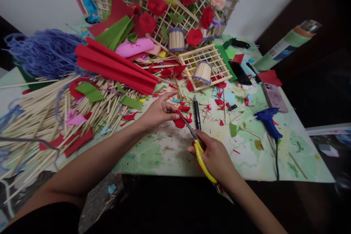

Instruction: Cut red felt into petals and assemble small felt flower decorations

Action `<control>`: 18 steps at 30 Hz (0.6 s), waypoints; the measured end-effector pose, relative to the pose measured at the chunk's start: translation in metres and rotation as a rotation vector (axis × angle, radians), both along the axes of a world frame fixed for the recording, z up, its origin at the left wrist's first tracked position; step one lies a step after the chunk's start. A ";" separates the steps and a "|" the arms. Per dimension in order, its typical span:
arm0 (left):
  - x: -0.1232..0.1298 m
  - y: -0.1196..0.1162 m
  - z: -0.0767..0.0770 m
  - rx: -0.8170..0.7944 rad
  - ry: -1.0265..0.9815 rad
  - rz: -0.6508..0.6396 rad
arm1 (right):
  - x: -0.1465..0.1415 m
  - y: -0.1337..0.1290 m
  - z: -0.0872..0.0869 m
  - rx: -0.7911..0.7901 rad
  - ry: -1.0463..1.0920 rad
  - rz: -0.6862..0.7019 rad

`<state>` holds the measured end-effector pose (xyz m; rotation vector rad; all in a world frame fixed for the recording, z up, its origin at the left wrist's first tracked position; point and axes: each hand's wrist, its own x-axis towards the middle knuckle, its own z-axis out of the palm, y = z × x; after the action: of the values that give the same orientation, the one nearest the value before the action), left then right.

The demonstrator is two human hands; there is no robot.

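Note:
My left hand (161, 109) pinches a small piece of red paper (180, 123) between thumb and fingers, low over the table. In my right hand (215, 153) is a pair of scissors (201, 161) with yellow handles, its blades pointing up and left against the red paper. Whether the blades are parted is too small to make out. Just beyond the scissors lies a black pen (196, 113). Red paper scraps (219, 102) are scattered around both hands.
Wooden sticks (41, 117), folded red paper (117, 65) and purple yarn (44, 55) crowd the left. Stick lattices with red paper flowers (157, 4) stand behind. Rightward are a blue glue gun (268, 121) with its cord, a phone (274, 97) and a green bottle (285, 49).

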<state>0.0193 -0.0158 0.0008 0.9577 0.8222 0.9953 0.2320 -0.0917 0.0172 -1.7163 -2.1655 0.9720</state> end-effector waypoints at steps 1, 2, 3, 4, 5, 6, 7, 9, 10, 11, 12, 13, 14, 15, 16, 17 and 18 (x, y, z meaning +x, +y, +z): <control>0.000 0.000 0.000 0.001 0.002 -0.006 | 0.000 0.000 0.000 -0.005 0.004 0.001; -0.001 0.001 0.000 0.003 0.005 -0.010 | -0.001 0.001 0.000 -0.009 0.008 0.000; -0.001 0.001 0.001 0.006 0.008 -0.012 | -0.001 0.001 -0.001 -0.012 0.010 -0.003; -0.002 0.002 0.001 0.010 0.011 -0.012 | -0.001 0.001 -0.001 -0.014 0.011 -0.004; -0.002 0.002 0.001 0.014 0.011 -0.010 | -0.001 0.001 -0.002 -0.015 0.013 -0.003; -0.003 0.003 0.001 0.018 0.010 -0.006 | -0.001 0.002 -0.002 -0.015 0.017 -0.002; -0.003 0.003 0.001 0.022 0.009 -0.003 | -0.001 0.002 -0.002 -0.013 0.022 0.000; -0.004 0.003 0.001 0.030 0.017 0.006 | 0.000 0.002 -0.003 -0.013 0.034 0.012; -0.004 0.004 0.001 0.036 0.027 0.006 | 0.000 0.002 -0.003 -0.015 0.040 0.016; -0.005 0.004 0.001 0.042 0.038 0.003 | 0.001 0.001 -0.003 -0.019 0.044 0.020; -0.005 0.004 0.002 0.049 0.049 -0.008 | 0.001 0.001 -0.003 -0.022 0.049 0.023; -0.006 0.003 0.003 0.055 0.059 -0.025 | 0.002 0.000 -0.003 -0.024 0.053 0.025; -0.007 0.003 0.004 0.057 0.070 -0.045 | 0.002 0.000 -0.003 -0.025 0.056 0.028; -0.008 0.003 0.005 0.057 0.081 -0.062 | 0.002 -0.001 -0.003 -0.023 0.057 0.030; -0.008 0.004 0.006 0.054 0.093 -0.075 | 0.002 -0.001 -0.004 -0.022 0.056 0.033; -0.009 0.004 0.006 0.050 0.105 -0.083 | 0.002 -0.002 -0.004 -0.019 0.052 0.036; -0.009 0.004 0.007 0.048 0.114 -0.086 | 0.002 -0.002 -0.005 -0.018 0.045 0.034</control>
<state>0.0106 -0.0122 0.0078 1.0895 0.8477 0.8961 0.2340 -0.0937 0.0123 -1.6534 -2.1710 1.0319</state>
